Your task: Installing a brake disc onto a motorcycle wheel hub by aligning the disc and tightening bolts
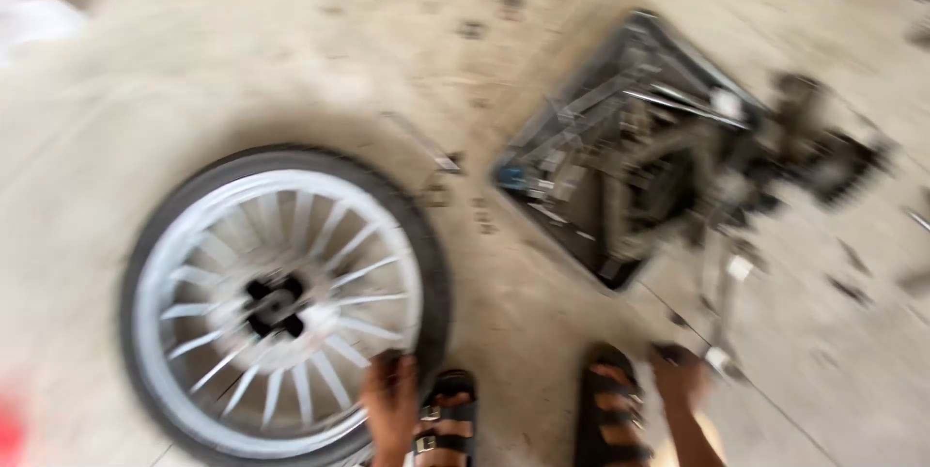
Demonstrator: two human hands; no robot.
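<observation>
The whole view is motion-blurred. A car wheel (276, 302) with a black tyre and a silver many-spoked rim lies flat on the concrete floor at lower left. My left hand (390, 404) rests on the tyre's near right edge, fingers curled over it. My right hand (678, 375) is low at the right, closed around a slim metal tool (722, 317) that points up toward the toolbox. My feet in black sandals (610, 414) stand between the two hands.
An open black tray-like toolbox (620, 157) full of metal tools lies at the upper right, with more tools spilled to its right (823, 152). Small nuts and bits (480, 215) are scattered on the floor between wheel and toolbox. Something white (39, 16) sits far left.
</observation>
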